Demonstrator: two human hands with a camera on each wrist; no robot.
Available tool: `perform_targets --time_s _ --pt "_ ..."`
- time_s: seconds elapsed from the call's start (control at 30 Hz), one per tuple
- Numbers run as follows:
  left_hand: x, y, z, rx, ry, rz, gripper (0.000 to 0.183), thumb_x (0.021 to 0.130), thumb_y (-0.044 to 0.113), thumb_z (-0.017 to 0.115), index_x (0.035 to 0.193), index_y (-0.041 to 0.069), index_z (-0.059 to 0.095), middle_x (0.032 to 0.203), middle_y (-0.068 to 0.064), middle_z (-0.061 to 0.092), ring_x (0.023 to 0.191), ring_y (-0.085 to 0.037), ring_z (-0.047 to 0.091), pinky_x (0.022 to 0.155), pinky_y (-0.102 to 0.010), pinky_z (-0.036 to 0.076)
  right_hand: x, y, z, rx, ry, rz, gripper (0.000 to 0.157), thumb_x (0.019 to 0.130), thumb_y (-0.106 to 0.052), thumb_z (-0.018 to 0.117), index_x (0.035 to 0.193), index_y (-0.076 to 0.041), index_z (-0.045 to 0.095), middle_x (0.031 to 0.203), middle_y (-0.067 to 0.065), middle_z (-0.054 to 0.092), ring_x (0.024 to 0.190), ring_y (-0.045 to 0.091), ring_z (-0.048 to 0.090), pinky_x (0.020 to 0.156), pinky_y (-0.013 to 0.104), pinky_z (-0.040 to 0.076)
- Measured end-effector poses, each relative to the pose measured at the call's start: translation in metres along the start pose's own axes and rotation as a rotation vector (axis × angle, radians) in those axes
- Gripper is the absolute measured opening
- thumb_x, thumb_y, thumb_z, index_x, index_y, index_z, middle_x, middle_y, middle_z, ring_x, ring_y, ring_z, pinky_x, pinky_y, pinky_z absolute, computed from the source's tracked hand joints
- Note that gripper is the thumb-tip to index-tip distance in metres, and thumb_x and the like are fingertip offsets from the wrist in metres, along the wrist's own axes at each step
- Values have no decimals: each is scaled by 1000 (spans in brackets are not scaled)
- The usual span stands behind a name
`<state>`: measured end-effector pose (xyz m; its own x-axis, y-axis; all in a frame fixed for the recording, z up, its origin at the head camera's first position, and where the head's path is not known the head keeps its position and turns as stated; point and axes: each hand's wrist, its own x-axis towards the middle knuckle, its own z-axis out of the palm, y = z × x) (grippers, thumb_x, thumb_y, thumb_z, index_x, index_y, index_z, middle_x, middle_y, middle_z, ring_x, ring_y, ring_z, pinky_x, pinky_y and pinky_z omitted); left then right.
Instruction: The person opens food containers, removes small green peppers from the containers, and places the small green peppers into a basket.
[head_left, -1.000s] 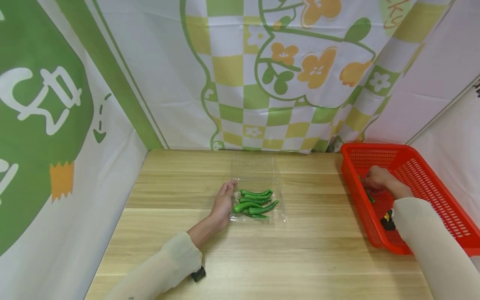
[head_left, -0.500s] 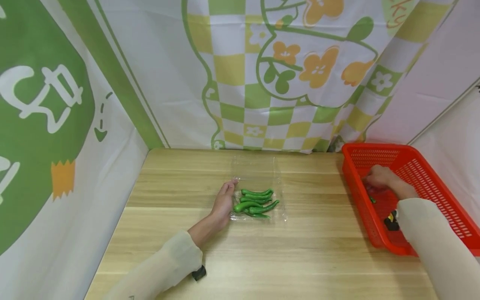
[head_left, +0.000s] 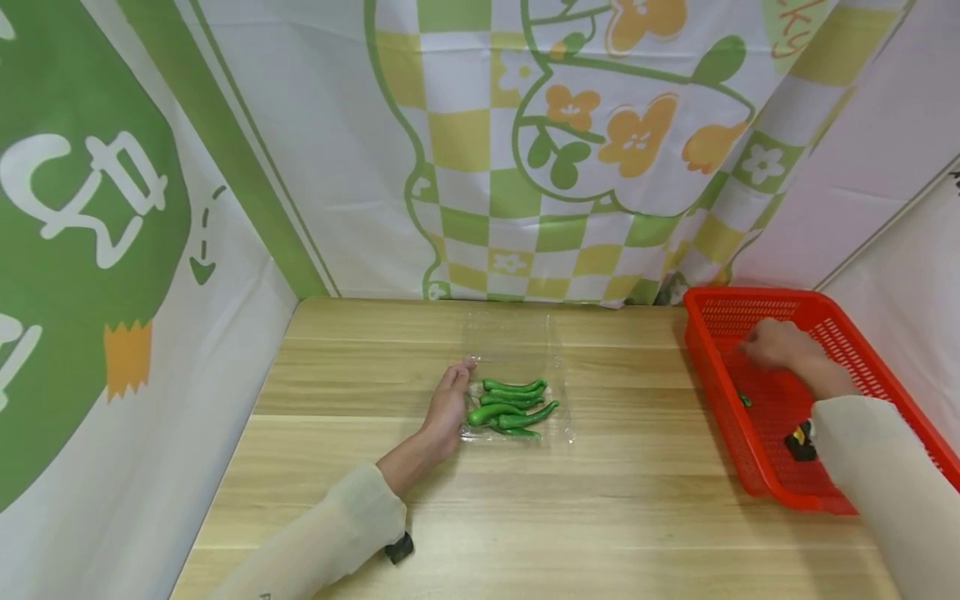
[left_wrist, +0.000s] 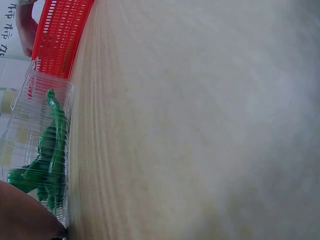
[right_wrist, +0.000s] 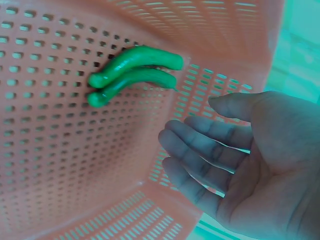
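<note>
A clear plastic clamshell box (head_left: 566,421) lies with its lid folded back on the table, holding several green chili peppers (head_left: 517,408). At its left side my left hand (head_left: 444,412) grips the edge, thumb on the near wall. The left wrist view shows the peppers (left_wrist: 55,150) through the ribbed wall, beside part of that hand (left_wrist: 25,215). Inside the red basket (head_left: 738,454) is my right hand (head_left: 780,348). The right wrist view shows this hand (right_wrist: 235,160) with relaxed, spread fingers and nothing in them, apart from two green peppers (right_wrist: 135,75) on the basket floor.
The red perforated basket stands at the right end of the wooden table (head_left: 600,517), its walls rising around my right hand. A patterned cloth (head_left: 540,208) hangs behind the table's back edge. White and green sheeting (head_left: 247,275) closes the left side.
My right hand has shifted right, away from the basket's left wall; less green pepper shows near it in the head view. The left hand and the box stay in place.
</note>
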<state>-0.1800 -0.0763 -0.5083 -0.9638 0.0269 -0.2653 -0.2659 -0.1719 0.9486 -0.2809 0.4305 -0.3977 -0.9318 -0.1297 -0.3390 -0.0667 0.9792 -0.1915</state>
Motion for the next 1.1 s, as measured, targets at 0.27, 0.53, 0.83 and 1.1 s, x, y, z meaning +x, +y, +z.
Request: perform_targets --time_s 0.27,0.53,0.83,1.1 --pt "-2 0 0 9 -4 8 45 117 24 29 156 4 43 173 -16 26 163 -39 9 132 -59 4 -9 -18 -23 -16 137 26 37 103 -28 56 70 -13 53 63 -1 43 63 22 47 53 36 38" --pt "-2 1 0 -2 -1 0 45 118 26 28 154 6 44 174 -15 25 163 -38 8 132 -59 4 -16 -43 -39 -49 267 -17 43 103 -30 57 65 -15 46 61 -3 36 59 22 40 49 34 30" --pt "0 0 0 -10 2 2 44 117 23 29 155 4 44 173 -16 27 163 -37 9 133 -57 4 -20 -81 -44 -135 368 -126 36 101 -26 63 70 -11 53 63 2 42 62 27 46 47 35 34" --pt "1 -2 0 4 5 6 45 117 21 30 155 3 43 172 -17 28 162 -39 11 132 -58 5 -25 -114 -40 -179 454 -230 43 100 -22 62 63 -17 41 57 -6 30 56 20 36 45 32 25"
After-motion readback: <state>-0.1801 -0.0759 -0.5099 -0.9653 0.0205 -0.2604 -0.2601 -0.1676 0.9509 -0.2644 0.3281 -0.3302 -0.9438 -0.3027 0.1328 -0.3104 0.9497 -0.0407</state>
